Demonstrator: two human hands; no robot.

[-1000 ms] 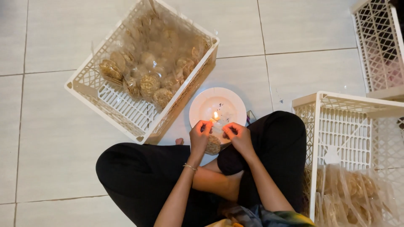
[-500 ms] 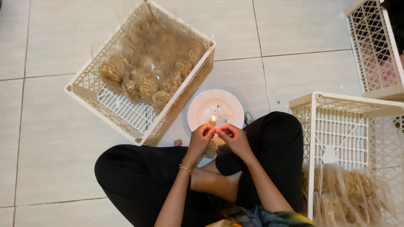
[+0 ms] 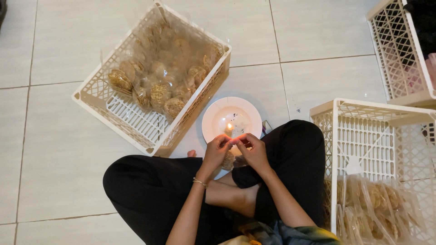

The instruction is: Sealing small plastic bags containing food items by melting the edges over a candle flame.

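Note:
I sit cross-legged on a tiled floor. My left hand (image 3: 216, 152) and my right hand (image 3: 252, 152) meet just below a lit candle (image 3: 229, 129) standing on a white plate (image 3: 213, 119). Both hands pinch the top of a small clear plastic bag of round crackers (image 3: 228, 160), holding its edge close to the flame. The bag hangs between my hands and is mostly hidden by my fingers.
A white plastic crate (image 3: 118, 119) holding several sealed bags of crackers (image 3: 159, 86) lies to the left. A second crate (image 3: 363, 136) with clear bags (image 3: 377, 204) stands at my right knee. A third crate (image 3: 395, 50) sits at the top right.
Both hands have drawn closer together under the flame, the bag's top pinched between them. The view shifted slightly.

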